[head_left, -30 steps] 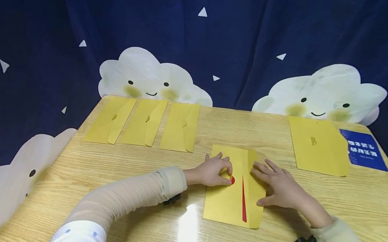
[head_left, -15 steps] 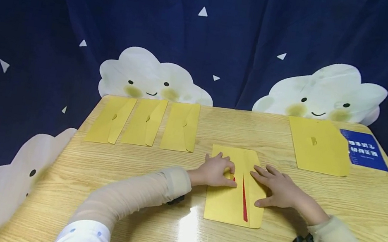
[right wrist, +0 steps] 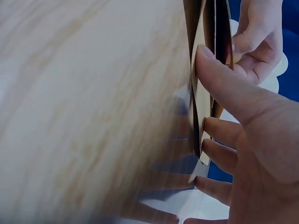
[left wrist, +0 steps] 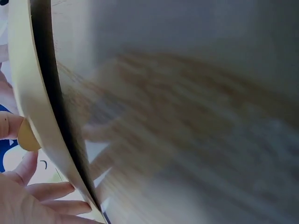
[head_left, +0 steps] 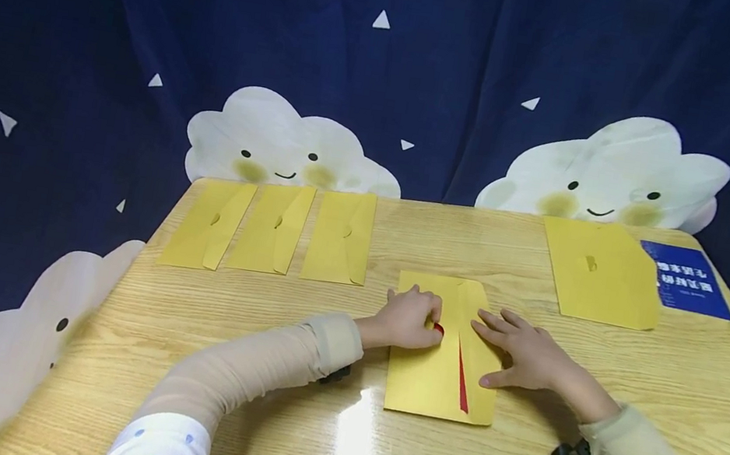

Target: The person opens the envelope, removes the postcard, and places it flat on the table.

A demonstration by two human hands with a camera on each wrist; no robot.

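Note:
A yellow paper envelope (head_left: 415,388) lies on the table in front of me, its side flap (head_left: 477,401) toward the right. Red shows through a long narrow gap (head_left: 462,387) beside the flap and at a small rounded spot (head_left: 439,329) by my left fingertips. My left hand (head_left: 406,320) pinches the small half-round tab (left wrist: 29,136) on the envelope between thumb and finger. Spread over the flap, my right hand (head_left: 526,355) presses with its fingertips; the right wrist view has its thumb (right wrist: 215,70) along the paper edge.
Three closed yellow envelopes (head_left: 337,243) lie in a row at the back left of the wooden table (head_left: 277,435). At the back right another yellow envelope (head_left: 599,294) partly covers a blue card (head_left: 692,284). A dark blue curtain (head_left: 444,74) hangs behind.
The envelope's flap has come down flatter against its body. My left hand has shifted slightly right with the tab, and my right hand slightly left.

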